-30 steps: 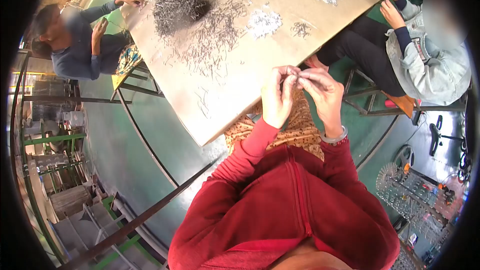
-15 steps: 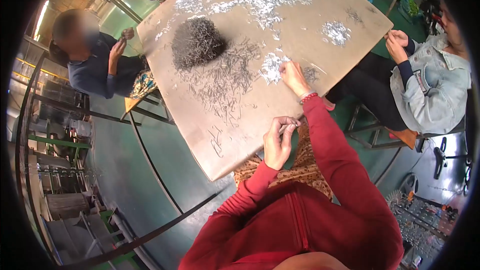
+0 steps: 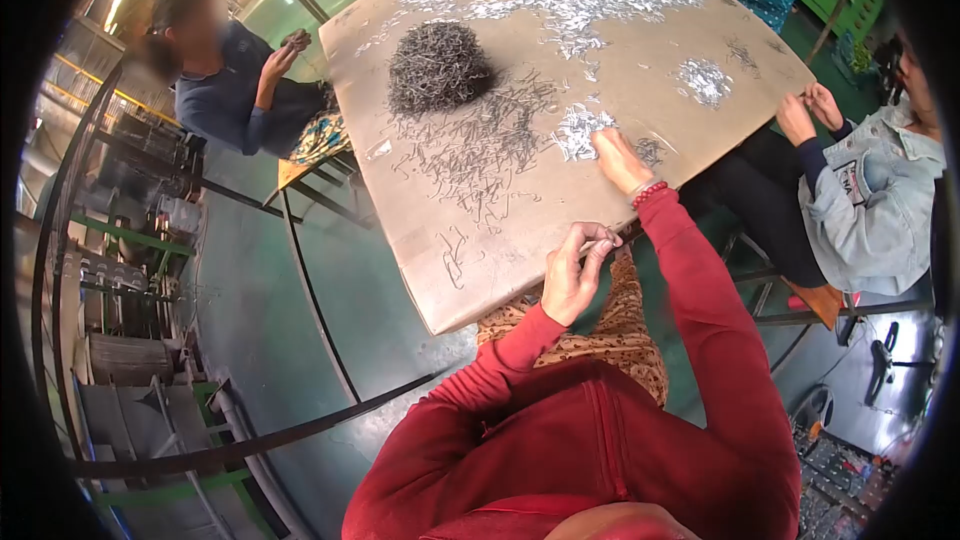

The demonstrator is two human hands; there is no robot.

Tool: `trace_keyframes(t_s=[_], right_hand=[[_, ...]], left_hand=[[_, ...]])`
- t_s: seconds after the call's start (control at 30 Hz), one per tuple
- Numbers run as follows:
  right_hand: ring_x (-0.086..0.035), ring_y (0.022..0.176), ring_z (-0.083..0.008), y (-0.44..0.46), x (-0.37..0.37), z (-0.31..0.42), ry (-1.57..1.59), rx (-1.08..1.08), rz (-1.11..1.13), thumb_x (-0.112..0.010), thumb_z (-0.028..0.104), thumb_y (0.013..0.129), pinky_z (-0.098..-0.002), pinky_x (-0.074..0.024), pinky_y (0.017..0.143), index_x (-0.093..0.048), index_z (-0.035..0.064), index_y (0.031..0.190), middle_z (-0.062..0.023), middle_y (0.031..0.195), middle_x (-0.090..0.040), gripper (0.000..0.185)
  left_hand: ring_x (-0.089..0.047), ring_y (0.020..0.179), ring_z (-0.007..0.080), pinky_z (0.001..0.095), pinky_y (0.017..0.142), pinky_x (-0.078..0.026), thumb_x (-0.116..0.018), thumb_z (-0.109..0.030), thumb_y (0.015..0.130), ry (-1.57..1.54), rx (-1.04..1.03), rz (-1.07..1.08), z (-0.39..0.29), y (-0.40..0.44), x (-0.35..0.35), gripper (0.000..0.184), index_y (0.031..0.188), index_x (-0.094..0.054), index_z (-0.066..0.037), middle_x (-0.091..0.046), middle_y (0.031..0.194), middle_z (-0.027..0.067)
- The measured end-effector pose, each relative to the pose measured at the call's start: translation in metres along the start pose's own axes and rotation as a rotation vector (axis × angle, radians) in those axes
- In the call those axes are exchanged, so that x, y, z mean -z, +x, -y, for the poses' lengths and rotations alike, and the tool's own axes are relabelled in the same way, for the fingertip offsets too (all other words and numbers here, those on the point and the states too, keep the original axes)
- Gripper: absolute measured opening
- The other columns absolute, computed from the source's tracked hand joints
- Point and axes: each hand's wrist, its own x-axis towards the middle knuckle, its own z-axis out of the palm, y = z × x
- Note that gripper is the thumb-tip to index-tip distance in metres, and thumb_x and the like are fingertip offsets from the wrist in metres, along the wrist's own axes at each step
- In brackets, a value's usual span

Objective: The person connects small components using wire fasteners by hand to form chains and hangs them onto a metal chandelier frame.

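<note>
L hand (image 3: 572,275), thumb & fingertips pinched together on a small piece (image 3: 609,238) too tiny to ID, was just by the near edge of the table (image 3: 405,240); R hand (image 3: 620,162) reached fwd w/ fingertips at the bright pile (image 3: 576,134), can't tell if apart or together. Small dark cluster (image 3: 650,150) lay just R of R hand, w/ loose dark bits (image 3: 485,155) to the L, the tall dark heap (image 3: 437,67) beyond them, & another bright pile (image 3: 705,82) farther out on the R.
</note>
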Motion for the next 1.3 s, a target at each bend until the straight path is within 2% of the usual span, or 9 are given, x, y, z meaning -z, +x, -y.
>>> trace_keyframes(t_s=[0.33, 0.53, 0.7, 0.77, 0.83, 1.0, 1.07, 1.17, 1.3], right_hand=[[-0.064, 0.076, -0.0329, 0.016, 0.007, -0.035, 0.047, -0.209, -0.306, -0.059, 0.009, 0.077, -0.0376, -0.0495, 0.069, -0.066, 0.0038, 0.099, -0.0203, 0.077, -0.064, 0.024], [-0.064, 0.082, -0.0312, 0.024, 0.050, -0.017, 0.138, -0.354, 0.113, -0.064, 0.012, 0.072, -0.0389, -0.0495, 0.076, -0.068, 0.0020, 0.085, -0.0191, 0.083, -0.065, 0.016], [-0.059, 0.072, -0.0325, 0.002, -0.005, -0.019, 0.247, -0.299, -0.026, -0.064, 0.008, 0.073, -0.0370, -0.0476, 0.068, -0.060, -0.0018, 0.086, -0.0189, 0.074, -0.060, 0.017], [-0.054, 0.070, -0.0229, -0.013, -0.042, -0.017, 0.467, -0.071, -0.578, -0.052, 0.012, 0.082, -0.0388, -0.0446, 0.065, -0.056, 0.0020, 0.084, -0.0153, 0.072, -0.055, 0.011], [-0.056, 0.083, -0.0234, 0.011, -0.074, -0.033, 0.185, -0.256, -0.068, -0.053, 0.012, 0.081, -0.0388, -0.0456, 0.074, -0.053, -0.0008, 0.096, -0.0179, 0.088, -0.057, 0.020], [-0.059, 0.081, -0.0322, -0.006, -0.031, 0.009, -0.031, -0.132, -0.341, -0.054, 0.002, 0.071, -0.0413, -0.0465, 0.065, -0.056, -0.0059, 0.081, -0.0210, 0.083, -0.059, 0.013], [-0.061, 0.071, -0.0327, -0.004, -0.012, 0.023, 0.060, -0.327, -0.130, -0.055, 0.001, 0.067, -0.0413, -0.0465, 0.060, -0.059, -0.0055, 0.072, -0.0198, 0.070, -0.061, 0.008], [-0.061, 0.059, -0.0321, -0.022, 0.002, 0.023, 0.317, -0.328, -0.372, -0.057, -0.001, 0.062, -0.0397, -0.0474, 0.054, -0.062, -0.0054, 0.065, -0.0202, 0.061, -0.061, 0.007], [-0.064, 0.059, -0.0199, -0.063, 0.051, 0.052, 1.030, -0.568, -0.314, -0.060, -0.005, 0.070, -0.0284, -0.0528, 0.048, -0.065, -0.0066, 0.082, -0.0156, 0.070, -0.064, 0.013]], left_hand=[[-0.064, 0.081, 0.0179, 0.0280, 0.073, -0.049, -0.052, -0.001, 0.088, 0.034, 0.005, 0.004, 0.001, 0.007, 0.000, 0.005, 0.093, -0.052, 0.000, -0.065, 0.085, 0.0111], [-0.054, 0.045, 0.0090, 0.0198, 0.040, -0.043, -0.050, -0.006, 0.092, -0.044, -0.018, 0.066, 0.022, 0.008, -0.004, 0.009, 0.098, -0.046, 0.000, -0.061, 0.092, 0.0110], [-0.060, 0.074, 0.0153, 0.0257, 0.067, -0.048, -0.051, -0.003, 0.090, -0.037, 0.045, 0.045, 0.021, 0.004, -0.004, 0.007, 0.096, -0.051, 0.000, -0.062, 0.092, 0.0121], [-0.058, 0.081, 0.0163, 0.0283, 0.074, -0.047, -0.049, -0.003, 0.090, 0.034, 0.038, 0.097, 0.008, 0.006, -0.010, 0.006, 0.095, -0.051, 0.000, -0.059, 0.094, 0.0119], [-0.055, 0.087, 0.0180, 0.0308, 0.082, -0.044, -0.049, -0.007, 0.091, 0.048, -0.062, 0.031, 0.011, 0.006, -0.014, 0.009, 0.094, -0.053, 0.000, -0.059, 0.093, 0.0115], [-0.055, 0.086, 0.0215, 0.0353, 0.083, -0.042, -0.049, -0.012, 0.093, 0.053, -0.168, 0.081, 0.036, 0.008, -0.010, 0.011, 0.091, -0.046, -0.001, -0.056, 0.087, 0.0133], [-0.055, 0.087, 0.0216, 0.0347, 0.085, -0.041, -0.051, -0.015, 0.093, 0.043, -0.162, 0.069, 0.031, 0.006, -0.013, 0.014, 0.091, -0.046, -0.001, -0.056, 0.087, 0.0135], [-0.055, 0.087, 0.0217, 0.0350, 0.084, -0.041, -0.051, -0.016, 0.093, 0.048, -0.154, 0.086, 0.029, 0.009, -0.012, 0.016, 0.092, -0.046, -0.001, -0.056, 0.088, 0.0137], [-0.056, 0.089, 0.0218, 0.0345, 0.085, -0.044, -0.051, -0.015, 0.093, 0.069, -0.161, 0.096, 0.036, 0.011, -0.010, 0.017, 0.094, -0.046, 0.001, -0.056, 0.091, 0.0150]])
